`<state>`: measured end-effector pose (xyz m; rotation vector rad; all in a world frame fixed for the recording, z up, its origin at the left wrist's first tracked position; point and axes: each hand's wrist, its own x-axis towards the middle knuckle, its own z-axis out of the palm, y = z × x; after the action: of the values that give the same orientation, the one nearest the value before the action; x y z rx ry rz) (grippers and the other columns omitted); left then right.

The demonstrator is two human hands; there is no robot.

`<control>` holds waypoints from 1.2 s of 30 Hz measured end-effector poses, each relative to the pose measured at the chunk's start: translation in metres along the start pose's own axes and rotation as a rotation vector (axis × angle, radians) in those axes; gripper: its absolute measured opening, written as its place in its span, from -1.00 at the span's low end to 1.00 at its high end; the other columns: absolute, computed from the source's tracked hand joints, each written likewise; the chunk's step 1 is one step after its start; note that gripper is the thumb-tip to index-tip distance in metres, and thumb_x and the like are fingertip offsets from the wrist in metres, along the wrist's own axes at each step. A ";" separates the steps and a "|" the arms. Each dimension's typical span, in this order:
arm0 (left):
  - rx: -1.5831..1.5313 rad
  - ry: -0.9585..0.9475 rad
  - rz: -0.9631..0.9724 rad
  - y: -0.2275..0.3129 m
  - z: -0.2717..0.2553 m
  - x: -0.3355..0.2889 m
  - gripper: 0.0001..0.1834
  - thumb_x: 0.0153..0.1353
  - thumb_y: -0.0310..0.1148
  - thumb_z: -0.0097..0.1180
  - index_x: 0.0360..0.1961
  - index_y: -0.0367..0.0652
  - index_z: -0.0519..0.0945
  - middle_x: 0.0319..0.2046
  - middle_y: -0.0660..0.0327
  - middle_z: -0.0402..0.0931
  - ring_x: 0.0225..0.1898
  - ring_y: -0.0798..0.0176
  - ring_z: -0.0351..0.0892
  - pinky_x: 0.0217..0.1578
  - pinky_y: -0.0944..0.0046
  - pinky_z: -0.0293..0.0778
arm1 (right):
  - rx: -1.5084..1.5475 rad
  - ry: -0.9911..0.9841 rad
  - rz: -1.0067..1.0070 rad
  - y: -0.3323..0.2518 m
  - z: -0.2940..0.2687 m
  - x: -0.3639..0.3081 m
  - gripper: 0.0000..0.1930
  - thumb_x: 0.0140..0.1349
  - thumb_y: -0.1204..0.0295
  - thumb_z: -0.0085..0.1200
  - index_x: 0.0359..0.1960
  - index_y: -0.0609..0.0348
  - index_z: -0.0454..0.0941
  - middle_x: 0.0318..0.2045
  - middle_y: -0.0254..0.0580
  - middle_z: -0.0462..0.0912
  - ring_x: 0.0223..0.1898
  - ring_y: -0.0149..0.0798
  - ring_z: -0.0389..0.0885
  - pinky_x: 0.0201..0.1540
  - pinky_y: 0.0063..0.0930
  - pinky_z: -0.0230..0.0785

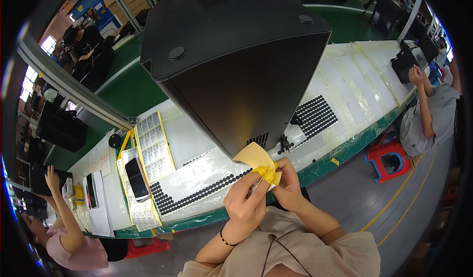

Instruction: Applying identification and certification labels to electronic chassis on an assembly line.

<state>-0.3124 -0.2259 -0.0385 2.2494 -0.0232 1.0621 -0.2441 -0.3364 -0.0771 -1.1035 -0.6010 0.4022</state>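
Observation:
A yellow sheet of paper (253,155), creased and bent, is between my two hands in front of the black machine. The fingers of my left hand (245,202) are closed on its lower part, where the yellow is bunched up. My right hand (289,184) pinches the sheet's right side. Part of the paper is hidden behind my fingers. Just beyond stands a large black machine housing (236,90), with round black feet (177,53) on its upper face and a slotted vent (257,140) low on the near side. A black plug (285,144) lies by its lower right edge.
Sheets of round black pads (318,117) lie right of the housing; another pad sheet (197,193) lies to its left. Farther left are label sheets (155,146) and a phone (136,178). Co-workers (428,109) sit at both ends of the table. A red stool (387,160) stands right.

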 end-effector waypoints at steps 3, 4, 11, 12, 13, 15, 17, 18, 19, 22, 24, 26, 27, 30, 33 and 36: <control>-0.017 -0.025 0.039 -0.002 0.000 0.000 -0.62 -0.18 -0.73 0.17 -0.24 -0.26 0.63 -0.24 0.01 0.55 -0.40 0.10 0.59 -0.40 0.32 0.49 | 0.025 0.009 0.031 0.002 0.000 -0.001 -0.73 0.21 0.64 -0.04 -0.10 0.16 0.23 -0.21 -0.29 0.46 -0.14 -0.46 0.48 -0.07 -0.55 0.35; -0.017 -0.025 0.039 -0.003 0.000 0.001 -0.62 -0.18 -0.73 0.17 -0.24 -0.26 0.63 -0.24 0.01 0.55 -0.40 0.10 0.59 -0.40 0.32 0.49 | 0.025 0.009 0.031 0.003 -0.001 -0.001 -0.73 0.21 0.64 -0.04 -0.10 0.16 0.23 -0.21 -0.29 0.46 -0.14 -0.46 0.48 -0.07 -0.55 0.35; 0.019 0.006 0.040 -0.005 0.003 0.000 -0.61 -0.25 -0.64 0.17 -0.27 -0.15 0.66 -0.26 0.07 0.57 -0.34 0.08 0.61 -0.38 0.24 0.54 | 0.004 0.008 0.036 0.003 0.003 0.000 -0.72 0.19 0.64 -0.04 -0.10 0.15 0.23 -0.20 -0.33 0.42 -0.12 -0.48 0.44 -0.03 -0.54 0.32; 0.023 0.012 0.046 -0.005 0.003 0.000 -0.61 -0.24 -0.63 0.16 -0.27 -0.14 0.66 -0.25 0.07 0.57 -0.34 0.07 0.61 -0.39 0.24 0.54 | -0.001 0.004 0.034 0.002 0.003 0.000 -0.72 0.19 0.65 -0.04 -0.10 0.14 0.23 -0.20 -0.34 0.41 -0.12 -0.49 0.44 -0.01 -0.53 0.31; 0.023 0.011 0.045 -0.005 0.004 -0.001 -0.61 -0.24 -0.63 0.16 -0.27 -0.14 0.66 -0.25 0.07 0.57 -0.34 0.07 0.61 -0.39 0.24 0.54 | -0.001 0.005 0.035 0.003 0.002 0.000 -0.72 0.19 0.65 -0.04 -0.10 0.14 0.23 -0.20 -0.34 0.41 -0.12 -0.49 0.44 -0.01 -0.53 0.31; 0.038 0.006 0.046 -0.006 0.005 -0.001 -0.62 -0.23 -0.61 0.16 -0.27 -0.12 0.66 -0.26 0.07 0.57 -0.32 0.07 0.61 -0.37 0.22 0.55 | -0.003 0.018 0.055 0.006 0.000 0.000 -0.70 0.16 0.65 -0.01 -0.09 0.16 0.24 -0.20 -0.29 0.40 -0.10 -0.44 0.42 0.03 -0.49 0.29; 0.066 0.000 0.064 -0.004 0.003 0.002 -0.63 -0.22 -0.60 0.16 -0.28 -0.11 0.66 -0.26 0.08 0.56 -0.31 0.06 0.61 -0.35 0.21 0.55 | -0.068 0.081 -0.108 0.001 0.004 0.010 -0.67 0.14 0.66 0.00 -0.07 0.17 0.25 -0.20 -0.24 0.39 -0.09 -0.39 0.42 0.03 -0.47 0.29; 0.093 -0.006 0.083 -0.004 0.002 0.004 -0.64 -0.21 -0.59 0.15 -0.28 -0.11 0.66 -0.26 0.08 0.56 -0.31 0.06 0.61 -0.34 0.19 0.55 | -0.134 0.145 -0.271 -0.001 0.005 0.014 -0.65 0.12 0.67 0.00 -0.06 0.19 0.26 -0.19 -0.19 0.38 -0.08 -0.34 0.41 0.04 -0.45 0.28; 0.094 -0.005 0.082 -0.005 0.002 0.005 -0.64 -0.21 -0.59 0.15 -0.28 -0.11 0.66 -0.26 0.08 0.56 -0.31 0.06 0.61 -0.34 0.19 0.55 | -0.134 0.143 -0.271 -0.001 0.004 0.015 -0.65 0.12 0.67 0.00 -0.06 0.19 0.26 -0.19 -0.19 0.38 -0.08 -0.34 0.41 0.04 -0.45 0.28; 0.148 -0.050 0.111 -0.007 0.004 0.005 -0.65 -0.20 -0.60 0.14 -0.29 -0.11 0.65 -0.27 0.09 0.55 -0.30 0.04 0.60 -0.32 0.17 0.55 | -0.071 0.318 -0.417 -0.005 -0.005 0.015 -0.69 0.07 0.63 0.06 -0.11 0.22 0.37 -0.18 -0.07 0.38 -0.08 -0.21 0.41 0.05 -0.36 0.28; 0.151 -0.064 0.089 -0.007 0.004 0.004 -0.63 -0.21 -0.60 0.13 -0.27 -0.13 0.63 -0.26 0.09 0.54 -0.30 0.04 0.60 -0.31 0.18 0.55 | -0.438 0.171 -0.520 -0.011 -0.019 0.015 -0.79 0.03 0.56 0.11 -0.25 0.23 0.46 -0.14 -0.03 0.40 -0.09 -0.14 0.42 0.07 -0.27 0.27; 0.151 -0.064 0.079 -0.006 0.004 0.004 -0.62 -0.22 -0.60 0.13 -0.26 -0.14 0.63 -0.26 0.08 0.54 -0.29 0.03 0.60 -0.30 0.17 0.55 | -0.463 0.160 -0.517 -0.017 -0.023 0.019 -0.83 0.01 0.50 0.16 -0.35 0.22 0.50 -0.13 0.01 0.42 -0.09 -0.08 0.42 0.09 -0.18 0.27; 0.152 -0.063 0.067 -0.006 0.004 0.004 -0.61 -0.22 -0.61 0.13 -0.25 -0.16 0.62 -0.26 0.08 0.54 -0.29 0.03 0.59 -0.30 0.17 0.54 | -0.548 0.087 -0.538 -0.023 -0.026 0.022 -0.82 -0.01 0.50 0.17 -0.34 0.21 0.50 -0.14 0.01 0.42 -0.09 -0.06 0.42 0.09 -0.16 0.27; 0.149 -0.083 0.070 -0.007 0.004 0.006 -0.60 -0.22 -0.61 0.13 -0.23 -0.16 0.61 -0.25 0.08 0.54 -0.28 0.04 0.59 -0.27 0.17 0.54 | -0.658 0.006 -0.552 -0.024 -0.031 0.022 -0.80 -0.04 0.50 0.21 -0.35 0.19 0.51 -0.15 -0.01 0.43 -0.07 -0.01 0.42 0.10 -0.10 0.28; 0.166 -0.105 0.059 -0.007 0.006 0.006 -0.61 -0.22 -0.61 0.13 -0.24 -0.17 0.62 -0.25 0.09 0.54 -0.27 0.05 0.58 -0.24 0.17 0.53 | -0.682 -0.027 -0.530 -0.023 -0.035 0.023 -0.79 -0.06 0.51 0.25 -0.36 0.18 0.52 -0.16 -0.05 0.44 -0.05 0.01 0.42 0.10 -0.09 0.27; 0.149 -0.109 0.057 -0.007 0.005 0.007 -0.61 -0.22 -0.61 0.12 -0.24 -0.17 0.61 -0.26 0.10 0.55 -0.28 0.05 0.58 -0.24 0.18 0.53 | -0.640 -0.055 -0.473 -0.023 -0.036 0.023 -0.80 -0.05 0.51 0.27 -0.37 0.19 0.53 -0.15 -0.08 0.44 -0.04 0.01 0.42 0.11 -0.11 0.27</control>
<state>-0.3027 -0.2214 -0.0395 2.4523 -0.0571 0.9984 -0.2034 -0.3578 -0.0622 -1.5029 -1.0525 -0.1927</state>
